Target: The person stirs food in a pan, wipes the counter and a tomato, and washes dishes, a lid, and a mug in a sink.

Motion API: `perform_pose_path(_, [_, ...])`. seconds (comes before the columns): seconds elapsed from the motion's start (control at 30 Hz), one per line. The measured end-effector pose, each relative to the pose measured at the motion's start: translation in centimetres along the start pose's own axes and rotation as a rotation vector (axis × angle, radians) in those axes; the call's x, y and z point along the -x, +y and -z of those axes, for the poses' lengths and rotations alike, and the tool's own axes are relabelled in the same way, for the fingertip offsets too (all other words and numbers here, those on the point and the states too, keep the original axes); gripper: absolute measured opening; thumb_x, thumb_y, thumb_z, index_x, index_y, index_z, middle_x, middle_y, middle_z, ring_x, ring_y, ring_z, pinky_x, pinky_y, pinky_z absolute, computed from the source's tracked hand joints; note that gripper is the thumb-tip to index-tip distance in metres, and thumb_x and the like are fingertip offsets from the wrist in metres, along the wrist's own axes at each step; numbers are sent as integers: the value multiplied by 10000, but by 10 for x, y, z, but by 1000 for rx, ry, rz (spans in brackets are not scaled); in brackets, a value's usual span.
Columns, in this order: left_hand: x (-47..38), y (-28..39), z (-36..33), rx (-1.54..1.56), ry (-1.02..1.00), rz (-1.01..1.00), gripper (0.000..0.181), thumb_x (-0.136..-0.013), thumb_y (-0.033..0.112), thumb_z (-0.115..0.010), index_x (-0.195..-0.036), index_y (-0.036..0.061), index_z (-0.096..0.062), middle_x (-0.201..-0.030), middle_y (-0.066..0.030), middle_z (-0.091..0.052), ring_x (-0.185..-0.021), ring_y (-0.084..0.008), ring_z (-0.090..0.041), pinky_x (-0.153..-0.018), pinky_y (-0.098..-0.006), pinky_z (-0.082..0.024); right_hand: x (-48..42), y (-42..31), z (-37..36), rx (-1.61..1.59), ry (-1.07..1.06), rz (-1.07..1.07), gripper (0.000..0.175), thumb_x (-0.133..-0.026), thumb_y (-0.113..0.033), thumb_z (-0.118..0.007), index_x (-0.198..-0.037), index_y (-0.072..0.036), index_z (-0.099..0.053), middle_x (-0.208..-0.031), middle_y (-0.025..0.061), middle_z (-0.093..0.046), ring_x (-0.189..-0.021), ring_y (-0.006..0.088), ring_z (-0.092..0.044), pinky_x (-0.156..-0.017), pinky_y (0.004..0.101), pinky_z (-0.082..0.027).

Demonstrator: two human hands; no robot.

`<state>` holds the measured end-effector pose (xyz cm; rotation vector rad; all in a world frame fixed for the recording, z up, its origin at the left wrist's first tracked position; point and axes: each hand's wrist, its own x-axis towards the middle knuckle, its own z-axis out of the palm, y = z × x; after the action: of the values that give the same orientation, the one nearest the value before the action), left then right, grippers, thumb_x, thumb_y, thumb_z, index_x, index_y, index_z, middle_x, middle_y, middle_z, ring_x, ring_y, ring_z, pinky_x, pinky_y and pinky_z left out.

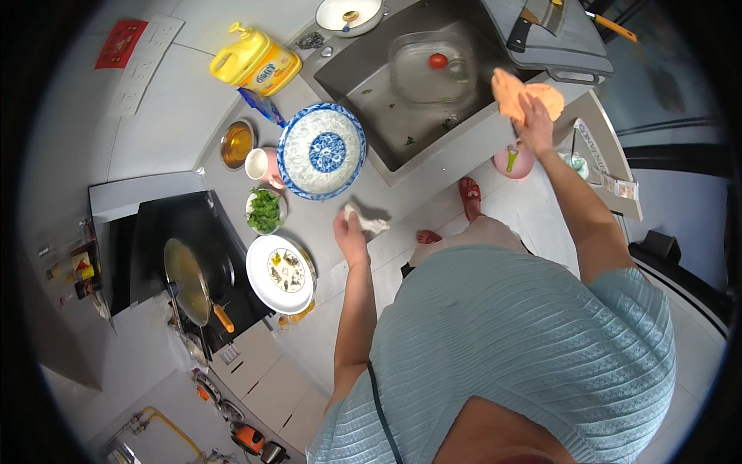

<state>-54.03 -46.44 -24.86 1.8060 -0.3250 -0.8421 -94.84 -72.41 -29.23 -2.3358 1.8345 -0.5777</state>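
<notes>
My left hand (350, 235) holds a crumpled whitish cloth (366, 220) over the counter's front edge, below a large blue-and-white patterned plate (328, 152). An orange cloth (510, 100) is in my right hand (535, 124), at the sink's right front corner. In the dark sink (377, 127) sits a clear plastic basin (406, 87) with a red tomato (438, 61) in it. A pink mug (264, 166), a bowl of green leaves (264, 211), a bowl of amber liquid (237, 144) and a white plate (261, 278) stand left of my left hand.
A knife (520, 32) lies on a grey board (574, 52) right of the sink. A yellow detergent jug (264, 64) stands behind the counter. A lidded pan (186, 282) is on the black stove (151, 232). A cabinet door (608, 139) hangs open beside a pink container (515, 167).
</notes>
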Motion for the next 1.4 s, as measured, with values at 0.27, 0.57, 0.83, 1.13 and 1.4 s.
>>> perform_pose_path(0.27, [4, 18, 7, 250, 111, 188, 304, -917, 252, -567, -1169, 90, -510, -1042, -37, -596, -853, -160, -581, -622, -275, -456, 67, -172, -8, -370, -169, 434, 666, -702, -93, -632, -1346, -166, -477, -1381, 87, -445, -1252, 336, -425, -1013, 468, -350])
perform_pose_path(0.57, [32, 16, 42, 196, 159, 186, 284, -918, 212, -542, -1165, 81, -492, -1076, -89, -599, -912, -195, -605, -695, -344, -517, 111, -279, -39, -489, -487, 1046, 358, -846, -156, -509, -1153, -289, -635, -1393, -8, -448, -1295, 225, -383, -1010, 425, -329])
perform_pose_path(0.83, [29, 16, 1, 105, -43, 144, 236, -914, 200, -569, -1115, 86, -525, -1018, -58, -611, -861, -155, -599, -666, -303, -510, 63, -120, -35, -536, -30, 626, 407, -738, -62, -556, -1116, -178, -652, -1310, 8, -540, -1216, 284, -477, -999, 438, -385])
perform_pose_path(1.13, [23, 44, -117, -30, -279, 93, 195, -923, 182, -569, -1082, 72, -552, -977, -32, -608, -822, -128, -583, -640, -268, -489, -26, 97, 47, 109, 114, -278, 458, -755, -104, -596, -1196, -225, -625, -1375, 7, -464, -1228, 241, -449, -976, 432, -389])
perform_pose_path(1.4, [8, 35, -210, -144, -530, -25, 173, -926, 152, -568, -1085, 87, -563, -964, -22, -613, -826, -127, -585, -677, -275, -493, -103, 213, 94, 337, -188, -694, 396, -869, -168, -505, -1262, -174, -552, -1351, 58, -463, -1206, 285, -479, -926, 467, -451])
